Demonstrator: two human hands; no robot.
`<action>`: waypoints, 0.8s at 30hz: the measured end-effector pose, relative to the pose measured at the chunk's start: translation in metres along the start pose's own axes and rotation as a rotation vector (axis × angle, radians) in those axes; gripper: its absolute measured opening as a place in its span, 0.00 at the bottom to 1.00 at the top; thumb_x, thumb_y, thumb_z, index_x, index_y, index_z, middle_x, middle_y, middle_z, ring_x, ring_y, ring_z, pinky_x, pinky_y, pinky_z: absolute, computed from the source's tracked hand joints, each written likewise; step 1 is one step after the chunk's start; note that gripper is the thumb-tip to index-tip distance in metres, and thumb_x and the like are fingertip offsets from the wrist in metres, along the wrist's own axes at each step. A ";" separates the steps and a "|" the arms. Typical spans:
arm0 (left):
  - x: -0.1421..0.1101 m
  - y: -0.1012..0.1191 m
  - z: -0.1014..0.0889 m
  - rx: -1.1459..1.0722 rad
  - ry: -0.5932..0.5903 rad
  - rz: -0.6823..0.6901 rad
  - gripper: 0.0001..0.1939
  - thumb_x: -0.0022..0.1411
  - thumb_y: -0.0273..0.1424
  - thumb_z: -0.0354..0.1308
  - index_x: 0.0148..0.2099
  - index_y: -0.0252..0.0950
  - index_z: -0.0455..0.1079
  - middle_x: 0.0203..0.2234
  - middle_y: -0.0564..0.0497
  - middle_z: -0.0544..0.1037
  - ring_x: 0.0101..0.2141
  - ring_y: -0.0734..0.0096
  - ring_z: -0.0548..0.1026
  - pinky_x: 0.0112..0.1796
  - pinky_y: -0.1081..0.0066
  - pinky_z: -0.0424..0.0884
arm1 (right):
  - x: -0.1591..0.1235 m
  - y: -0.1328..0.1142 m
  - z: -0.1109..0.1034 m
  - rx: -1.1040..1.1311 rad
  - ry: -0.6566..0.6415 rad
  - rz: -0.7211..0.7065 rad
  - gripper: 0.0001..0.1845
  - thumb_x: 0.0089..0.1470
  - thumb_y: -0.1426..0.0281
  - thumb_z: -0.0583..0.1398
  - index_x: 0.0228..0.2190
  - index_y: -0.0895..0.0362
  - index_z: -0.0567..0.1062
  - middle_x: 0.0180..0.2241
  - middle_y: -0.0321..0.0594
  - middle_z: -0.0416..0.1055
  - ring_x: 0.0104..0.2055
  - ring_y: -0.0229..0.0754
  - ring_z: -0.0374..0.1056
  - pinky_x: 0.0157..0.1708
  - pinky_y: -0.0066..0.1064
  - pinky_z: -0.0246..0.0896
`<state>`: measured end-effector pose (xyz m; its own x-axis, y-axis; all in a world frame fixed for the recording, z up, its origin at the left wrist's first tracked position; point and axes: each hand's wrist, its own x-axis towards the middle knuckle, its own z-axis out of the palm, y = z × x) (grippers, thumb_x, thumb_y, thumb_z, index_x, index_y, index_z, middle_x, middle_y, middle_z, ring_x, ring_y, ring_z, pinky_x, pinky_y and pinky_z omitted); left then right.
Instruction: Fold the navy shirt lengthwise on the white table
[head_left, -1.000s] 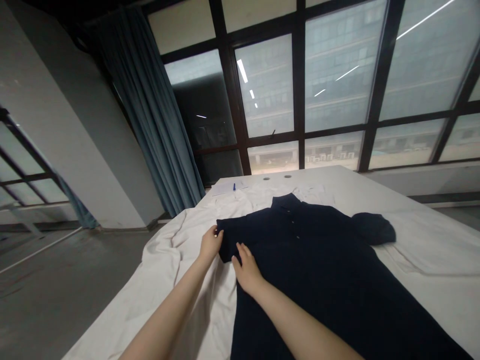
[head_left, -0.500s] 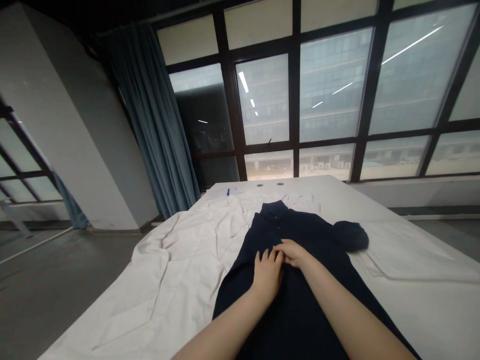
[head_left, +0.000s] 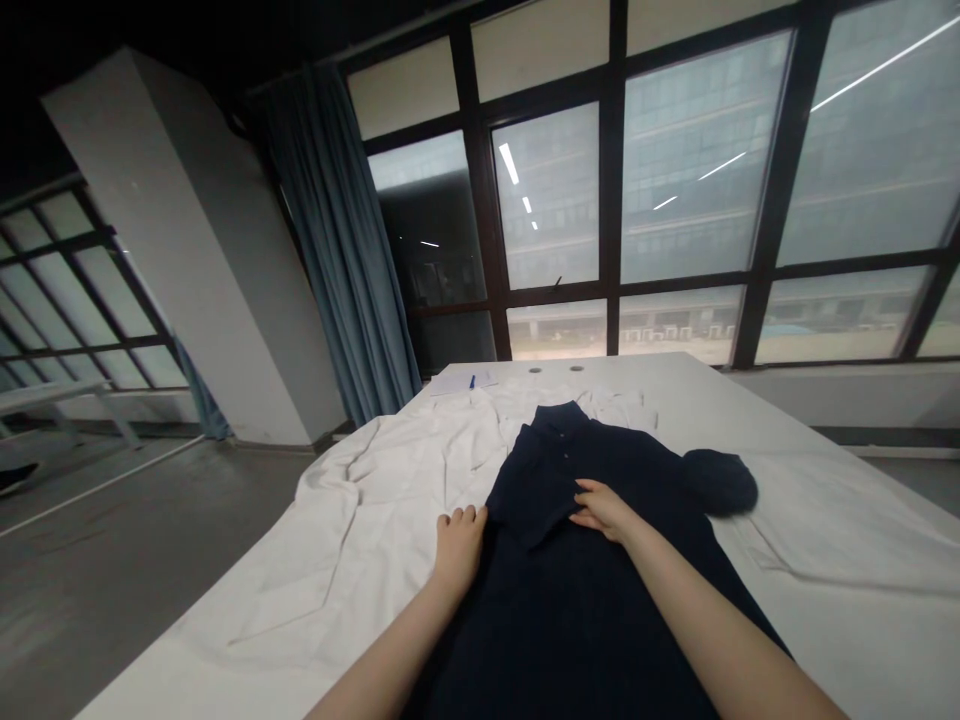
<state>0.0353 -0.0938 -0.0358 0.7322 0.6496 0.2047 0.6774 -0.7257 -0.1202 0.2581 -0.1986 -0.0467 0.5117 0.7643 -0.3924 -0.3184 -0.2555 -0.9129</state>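
A navy short-sleeved shirt [head_left: 600,600] with a collar and small front buttons lies before me, collar toward the window. My left hand [head_left: 460,548] is at its left edge, fingers curled over the fabric beside a white garment. On the chest, my right hand [head_left: 606,511] pinches the end of a navy flap, apparently the left sleeve folded inward; the fabric partly hides the grip. The other sleeve [head_left: 720,482] sticks out to the right.
A white garment [head_left: 405,500] spreads wrinkled along the left of the white table [head_left: 847,620]. Another folded white cloth [head_left: 832,510] lies at right. A blue pen [head_left: 472,382] rests on paper at the far end. Beyond are a blue curtain [head_left: 352,260] and windows.
My left hand has moved left, from beside my right hand to the shirt's left edge. The navy flap now lies across the chest at my right hand. The view has turned slightly left.
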 end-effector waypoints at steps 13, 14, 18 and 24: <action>0.021 -0.016 0.013 -0.438 -0.021 0.068 0.10 0.49 0.26 0.48 0.38 0.39 0.59 0.33 0.50 0.67 0.35 0.69 0.66 0.35 0.73 0.60 | 0.075 -0.047 0.017 -0.651 0.158 -0.230 0.15 0.35 0.73 0.62 0.32 0.60 0.71 0.42 0.50 0.66 0.47 0.50 0.60 0.42 0.34 0.57; 0.023 -0.015 0.015 -0.485 -0.003 0.056 0.09 0.49 0.25 0.48 0.35 0.39 0.59 0.32 0.51 0.67 0.35 0.70 0.66 0.35 0.74 0.60 | 0.087 -0.050 0.023 -0.678 0.160 -0.257 0.20 0.35 0.74 0.61 0.36 0.60 0.70 0.44 0.49 0.65 0.47 0.48 0.60 0.41 0.32 0.57; 0.029 -0.017 0.028 -0.753 0.068 -0.038 0.08 0.46 0.21 0.45 0.30 0.38 0.55 0.26 0.54 0.65 0.30 0.73 0.64 0.32 0.75 0.59 | 0.123 -0.053 0.038 -0.773 0.135 -0.252 0.32 0.31 0.77 0.63 0.44 0.60 0.65 0.39 0.46 0.68 0.39 0.44 0.66 0.35 0.30 0.59; 0.036 -0.033 0.034 -1.073 0.173 -0.207 0.08 0.49 0.21 0.42 0.31 0.38 0.52 0.22 0.58 0.60 0.26 0.77 0.62 0.30 0.76 0.59 | 0.156 -0.066 0.050 -0.832 0.136 -0.273 0.22 0.32 0.76 0.63 0.36 0.59 0.69 0.27 0.36 0.69 0.28 0.38 0.66 0.29 0.28 0.59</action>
<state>0.0417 -0.0393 -0.0573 0.5352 0.8014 0.2670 0.3110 -0.4808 0.8198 0.3189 -0.0331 -0.0417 0.5923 0.7982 -0.1103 0.4853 -0.4626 -0.7419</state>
